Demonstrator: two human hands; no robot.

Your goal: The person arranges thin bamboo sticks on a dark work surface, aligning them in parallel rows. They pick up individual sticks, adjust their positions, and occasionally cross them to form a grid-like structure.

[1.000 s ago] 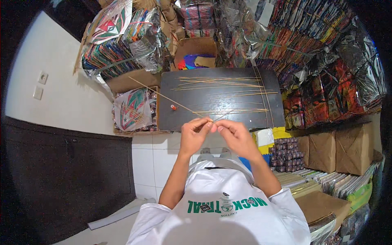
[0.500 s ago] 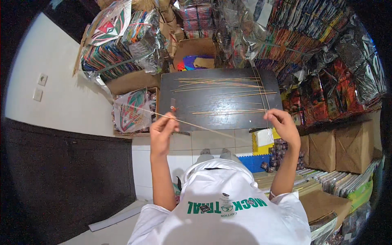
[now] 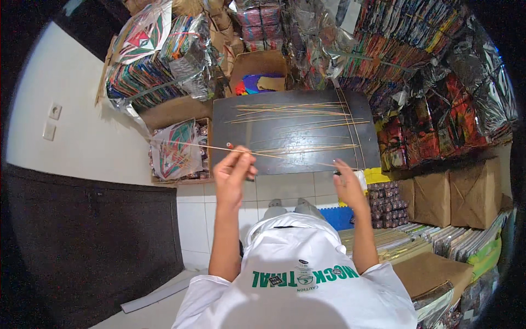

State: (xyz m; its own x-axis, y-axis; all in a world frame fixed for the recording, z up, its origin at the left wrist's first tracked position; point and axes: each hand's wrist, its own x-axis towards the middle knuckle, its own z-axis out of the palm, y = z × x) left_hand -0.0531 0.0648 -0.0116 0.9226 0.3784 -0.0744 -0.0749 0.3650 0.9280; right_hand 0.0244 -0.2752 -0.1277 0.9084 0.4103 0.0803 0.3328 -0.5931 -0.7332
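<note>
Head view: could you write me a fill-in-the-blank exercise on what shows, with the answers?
The thin stick is pinched in the ____ hand.
The small red item on the table lies toward its ____ end.
The shirt is mostly ____.
The matting left of the small stacked boxes is mostly ____.
Missing words: left; left; white; blue.

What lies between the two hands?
The head view shows a thin stick, held by the left hand, extending toward the right hand, with the black table behind.

Plain white wall (image 3: 71,82) at left, square white socket (image 3: 55,111) on it. White square-tiled floor (image 3: 192,219). Dark rectangular counter (image 3: 223,120). Multicoloured plastic-wrapped stacks (image 3: 405,33) beyond; brown rectangular boxes (image 3: 427,200) right.
</note>
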